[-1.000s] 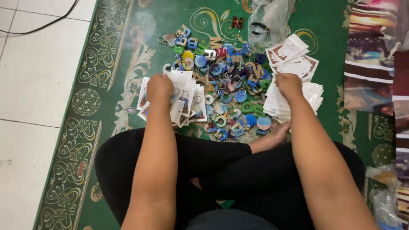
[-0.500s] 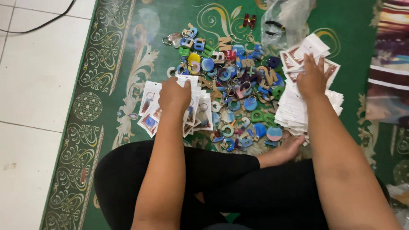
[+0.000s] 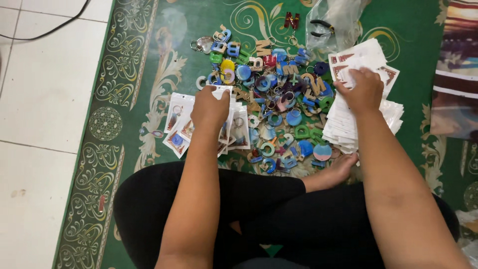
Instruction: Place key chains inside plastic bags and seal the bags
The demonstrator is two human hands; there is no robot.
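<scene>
I look down at a green patterned carpet (image 3: 149, 74) on a white tiled floor (image 3: 40, 99), where the person sits cross-legged. The left hand (image 3: 210, 107) is closed on a small clear packet with a white header (image 3: 221, 92), holding it just above the heap of packed keychains (image 3: 181, 127) that lies near the left edge of the carpet. The right hand (image 3: 362, 90) rests on the stack of empty white-backed packets (image 3: 348, 127) on the right side of the carpet; its fingers press the top sheets, but I cannot tell if they pinch one.

As I judge it, only a small part is done: the packed heap is modest, while a big pile of loose letter keychains (image 3: 279, 99) in blue, green, pink and wood colour lies between the two hands, not yet packed.

At the far edge of the carpet there is a clear plastic bag (image 3: 338, 20) with black pliers (image 3: 321, 27) inside. A bare foot (image 3: 336, 172) touches the near side of the pile. Nothing blocks either hand.
</scene>
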